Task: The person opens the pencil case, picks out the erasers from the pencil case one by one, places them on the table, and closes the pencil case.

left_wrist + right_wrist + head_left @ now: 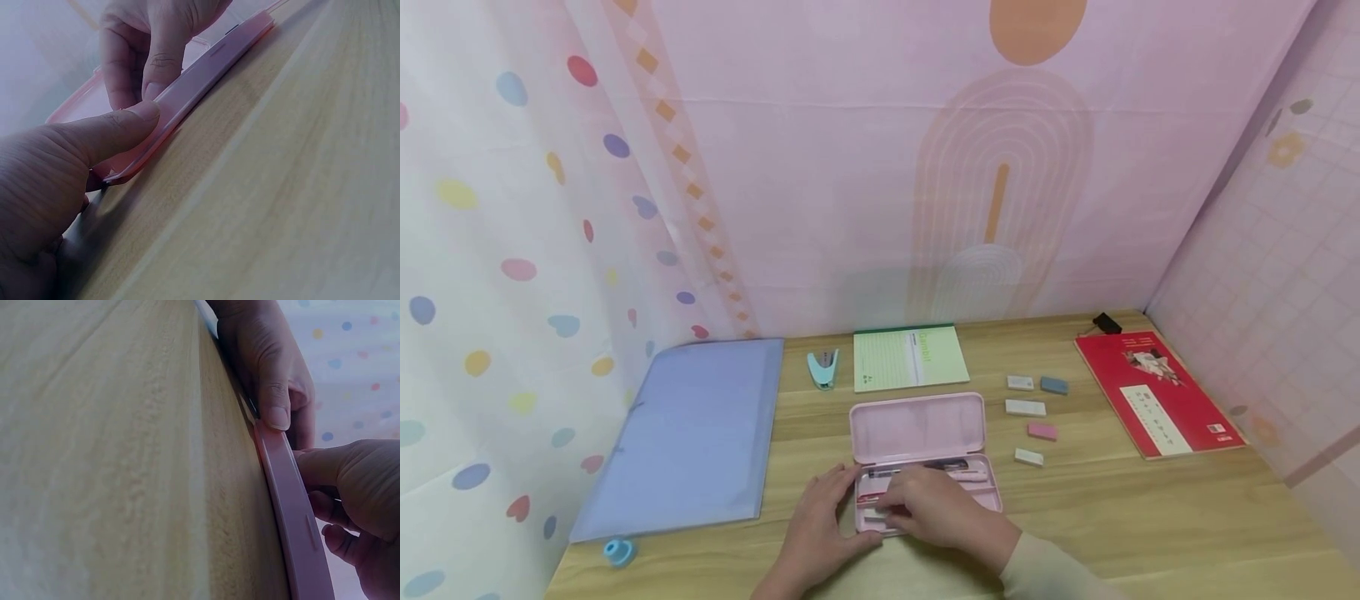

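A pink pencil case [917,429] lies with its lid folded back. My left hand [823,521] grips its left end, the thumb [134,122] along the front wall and the other fingers round the far side. My right hand [936,504] reaches down into the front compartment, its thumb and fingers curled about a small white eraser [873,516]. The fingertips are partly hidden by the case wall in both wrist views. Behind the right hand lie a dark pen [951,464] and a pale pink pen [968,477]; a red item [869,497] shows beside its fingers.
Right of the case lie several erasers, among them a pink one [1042,431] and a blue one [1054,385]. A green notebook [887,362] and a light-blue stapler [823,370] sit behind. A blue folder [700,442] is left, a red book [1157,392] right.
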`<state>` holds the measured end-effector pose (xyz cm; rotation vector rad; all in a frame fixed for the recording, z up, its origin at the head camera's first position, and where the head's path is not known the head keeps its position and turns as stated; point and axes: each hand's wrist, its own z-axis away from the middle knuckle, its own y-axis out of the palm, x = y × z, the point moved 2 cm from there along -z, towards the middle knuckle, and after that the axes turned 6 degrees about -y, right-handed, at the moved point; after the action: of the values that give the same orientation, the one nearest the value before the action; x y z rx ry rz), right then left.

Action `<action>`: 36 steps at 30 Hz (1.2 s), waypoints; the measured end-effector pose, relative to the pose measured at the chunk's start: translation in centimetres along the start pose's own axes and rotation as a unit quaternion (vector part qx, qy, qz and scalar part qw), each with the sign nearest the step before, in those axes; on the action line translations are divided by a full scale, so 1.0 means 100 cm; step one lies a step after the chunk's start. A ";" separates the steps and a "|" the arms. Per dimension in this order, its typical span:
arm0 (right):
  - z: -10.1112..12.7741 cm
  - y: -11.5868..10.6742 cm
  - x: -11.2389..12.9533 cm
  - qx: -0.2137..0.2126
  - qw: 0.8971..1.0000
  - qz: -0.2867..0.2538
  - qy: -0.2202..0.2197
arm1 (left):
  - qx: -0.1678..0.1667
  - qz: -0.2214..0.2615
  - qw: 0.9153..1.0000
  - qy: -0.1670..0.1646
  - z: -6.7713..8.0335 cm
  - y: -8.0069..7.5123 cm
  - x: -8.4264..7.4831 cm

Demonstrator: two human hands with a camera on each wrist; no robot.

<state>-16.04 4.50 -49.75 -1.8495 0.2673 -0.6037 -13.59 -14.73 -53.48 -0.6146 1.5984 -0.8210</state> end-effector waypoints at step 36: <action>0.179 -0.095 -0.110 -0.115 0.945 -0.046 0.303 | 0.008 -0.007 1.000 -0.013 -0.001 0.002 -0.002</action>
<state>-16.95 27.52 -48.44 -1.8604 0.6823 -1.2486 -13.69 -14.48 -53.51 -0.6226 1.5636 -0.8323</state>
